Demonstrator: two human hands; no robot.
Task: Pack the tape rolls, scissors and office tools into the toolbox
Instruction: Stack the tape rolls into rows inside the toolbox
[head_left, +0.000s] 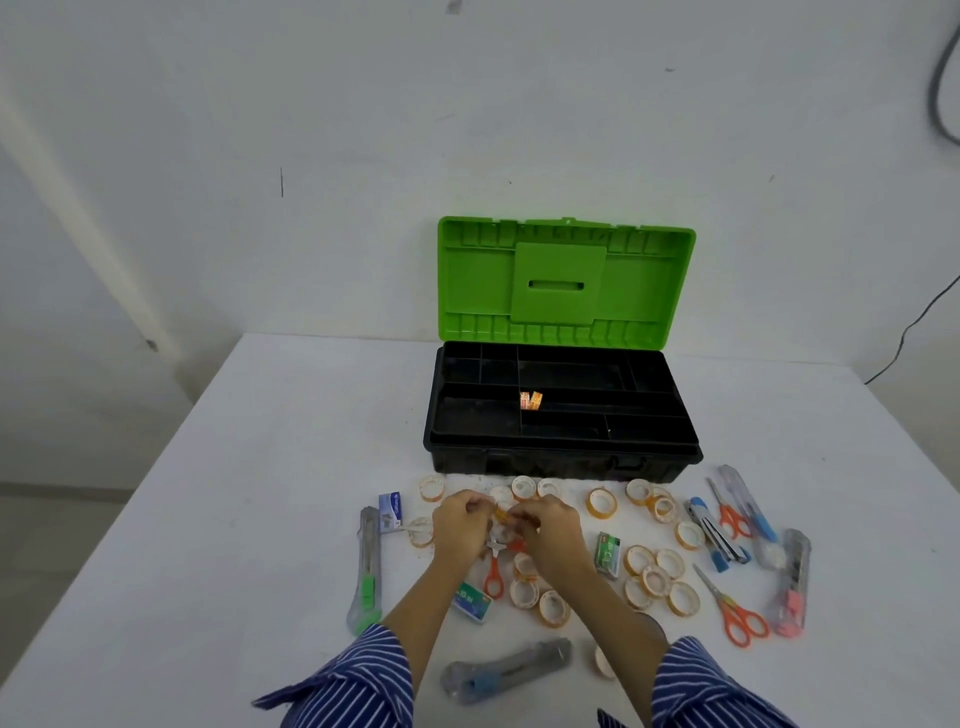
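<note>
The black toolbox (561, 457) stands open on the table with its green lid (566, 280) raised; two tape rolls (531, 400) lie in a middle tray compartment. Several tape rolls (654, 577) are scattered in front of the box. My left hand (460, 527) and my right hand (553, 527) meet over the pile, fingers curled, each pinching small tape rolls (501, 514). Orange-handled scissors (493, 574) lie partly under my hands. More scissors (730, 608) and another pair (727, 512) lie at the right.
Utility knives lie around: green one (366, 571) left, blue one (506, 667) near me, pink one (792, 582) right. A stapler (714, 535), a blue knife (748, 506), staple boxes (390, 512), (608, 553), (470, 600) lie among the rolls. A wall stands behind the table.
</note>
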